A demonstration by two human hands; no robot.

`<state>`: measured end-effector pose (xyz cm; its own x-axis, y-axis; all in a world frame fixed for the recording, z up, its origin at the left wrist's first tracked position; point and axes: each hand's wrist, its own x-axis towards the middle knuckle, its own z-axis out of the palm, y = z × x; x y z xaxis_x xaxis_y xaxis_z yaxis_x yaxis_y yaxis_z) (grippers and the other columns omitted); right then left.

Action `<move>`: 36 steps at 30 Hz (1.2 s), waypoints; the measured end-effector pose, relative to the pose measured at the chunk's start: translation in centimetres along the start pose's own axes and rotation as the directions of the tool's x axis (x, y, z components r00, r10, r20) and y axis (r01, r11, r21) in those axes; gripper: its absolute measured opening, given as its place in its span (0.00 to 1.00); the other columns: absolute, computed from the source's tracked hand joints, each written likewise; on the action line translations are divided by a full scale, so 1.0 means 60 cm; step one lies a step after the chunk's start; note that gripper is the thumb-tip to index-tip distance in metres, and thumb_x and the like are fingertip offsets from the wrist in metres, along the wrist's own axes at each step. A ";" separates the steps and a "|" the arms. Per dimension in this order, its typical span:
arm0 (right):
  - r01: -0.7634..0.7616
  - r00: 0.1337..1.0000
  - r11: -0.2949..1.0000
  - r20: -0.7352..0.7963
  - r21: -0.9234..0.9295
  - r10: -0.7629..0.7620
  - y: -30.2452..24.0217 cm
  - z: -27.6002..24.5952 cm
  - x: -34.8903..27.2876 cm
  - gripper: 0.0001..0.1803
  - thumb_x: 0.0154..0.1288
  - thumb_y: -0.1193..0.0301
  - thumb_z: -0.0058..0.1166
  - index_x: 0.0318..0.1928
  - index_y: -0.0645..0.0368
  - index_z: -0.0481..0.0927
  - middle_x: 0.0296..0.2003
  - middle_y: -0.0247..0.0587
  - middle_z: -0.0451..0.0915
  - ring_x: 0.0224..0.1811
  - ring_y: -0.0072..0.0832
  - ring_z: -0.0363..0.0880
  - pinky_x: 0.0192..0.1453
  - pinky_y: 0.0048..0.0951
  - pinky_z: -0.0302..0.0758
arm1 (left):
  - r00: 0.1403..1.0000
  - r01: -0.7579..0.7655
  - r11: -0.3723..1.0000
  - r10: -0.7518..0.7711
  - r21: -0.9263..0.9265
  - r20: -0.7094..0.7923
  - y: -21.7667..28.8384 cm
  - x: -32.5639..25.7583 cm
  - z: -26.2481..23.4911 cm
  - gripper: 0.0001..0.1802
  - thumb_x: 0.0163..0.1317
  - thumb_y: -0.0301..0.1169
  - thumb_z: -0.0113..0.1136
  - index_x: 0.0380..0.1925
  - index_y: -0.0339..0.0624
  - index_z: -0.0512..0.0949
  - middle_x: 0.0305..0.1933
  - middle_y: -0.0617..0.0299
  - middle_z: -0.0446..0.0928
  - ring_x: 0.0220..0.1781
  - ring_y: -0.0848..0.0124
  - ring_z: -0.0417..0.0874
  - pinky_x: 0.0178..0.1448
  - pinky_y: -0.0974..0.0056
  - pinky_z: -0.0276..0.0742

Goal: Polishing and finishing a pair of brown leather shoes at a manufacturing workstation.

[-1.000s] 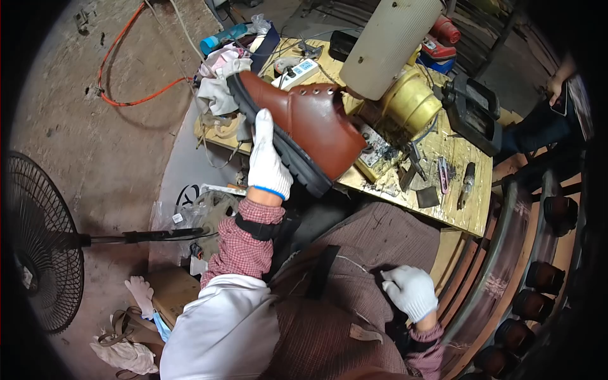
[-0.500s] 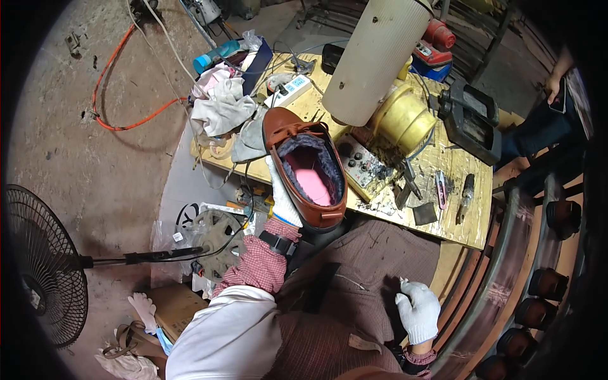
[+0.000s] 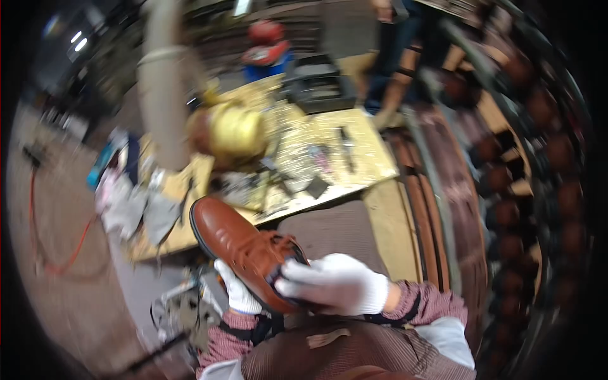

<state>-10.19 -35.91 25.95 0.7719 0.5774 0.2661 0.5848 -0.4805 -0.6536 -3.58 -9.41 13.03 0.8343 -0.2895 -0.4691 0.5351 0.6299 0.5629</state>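
Observation:
A brown leather lace-up shoe (image 3: 237,244) lies across my lap, toe pointing up and left, laces facing up. My left hand (image 3: 237,291), in a white glove, grips it from underneath near the heel side. My right hand (image 3: 335,285), also in a white glove, rests on top of the shoe's opening with fingers curled over the collar. Both sleeves are red checked fabric. The picture is blurred by motion.
A cluttered yellow workbench (image 3: 354,168) stands ahead with small tools, a brass-coloured round vessel (image 3: 237,133), a pale vertical pipe (image 3: 164,95) and a dark box (image 3: 316,85). Rags (image 3: 126,202) lie at its left end. Racks of brown shoes (image 3: 506,215) curve along the right. An orange cable (image 3: 57,253) runs on the floor.
The view has swung up and right. The shoe came down from over the bench to my lap and turned laces-up; my right hand rose from my lap onto it.

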 end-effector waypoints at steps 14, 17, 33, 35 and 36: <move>-0.943 0.318 0.221 -0.863 -0.247 0.393 0.195 -0.362 -0.228 0.24 0.57 0.48 0.64 0.28 0.59 0.88 0.26 0.57 0.82 0.31 0.53 0.84 0.39 0.48 0.78 | 0.822 -0.015 0.787 -0.342 0.617 0.455 -0.047 0.069 0.181 0.44 0.83 0.50 0.51 0.83 0.29 0.52 0.73 0.45 0.74 0.68 0.58 0.81 0.78 0.55 0.72; -0.935 0.146 -0.208 -0.846 -0.287 0.512 0.297 -0.458 -0.276 0.23 0.61 0.49 0.62 0.38 0.57 0.90 0.39 0.53 0.89 0.43 0.51 0.88 0.49 0.47 0.83 | 0.840 0.059 0.702 -0.420 0.710 0.345 -0.055 0.079 0.153 0.42 0.83 0.52 0.49 0.83 0.33 0.55 0.72 0.44 0.75 0.70 0.56 0.80 0.77 0.52 0.73; -0.977 0.194 0.038 -0.810 -0.208 0.553 0.470 -0.525 -0.213 0.24 0.69 0.50 0.57 0.48 0.59 0.87 0.48 0.58 0.87 0.53 0.55 0.85 0.56 0.48 0.80 | 0.862 0.067 0.800 -0.348 0.596 0.370 -0.058 0.080 0.194 0.42 0.82 0.50 0.51 0.82 0.30 0.55 0.74 0.41 0.73 0.73 0.53 0.79 0.81 0.51 0.68; -0.952 0.305 0.146 -0.797 -0.269 0.521 0.394 -0.461 -0.195 0.26 0.67 0.46 0.59 0.47 0.56 0.88 0.47 0.54 0.88 0.53 0.53 0.86 0.57 0.47 0.82 | 0.858 0.047 0.817 -0.327 0.575 0.395 -0.051 0.058 0.195 0.39 0.84 0.47 0.47 0.83 0.31 0.54 0.75 0.42 0.72 0.73 0.53 0.78 0.81 0.51 0.67; -0.924 0.374 0.249 -0.831 -0.292 0.412 0.345 -0.426 -0.184 0.26 0.68 0.46 0.60 0.45 0.57 0.88 0.43 0.54 0.87 0.49 0.53 0.86 0.55 0.44 0.82 | 0.852 0.044 0.832 -0.320 0.553 0.414 -0.051 0.046 0.195 0.38 0.85 0.45 0.46 0.83 0.31 0.53 0.75 0.42 0.72 0.73 0.54 0.78 0.81 0.51 0.67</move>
<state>-0.23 -69.14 27.58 0.7366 -0.5308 0.4191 -0.4944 -0.8455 -0.2019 -1.40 -20.58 17.97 0.5946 -0.7465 -0.2986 0.5553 0.1127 0.8240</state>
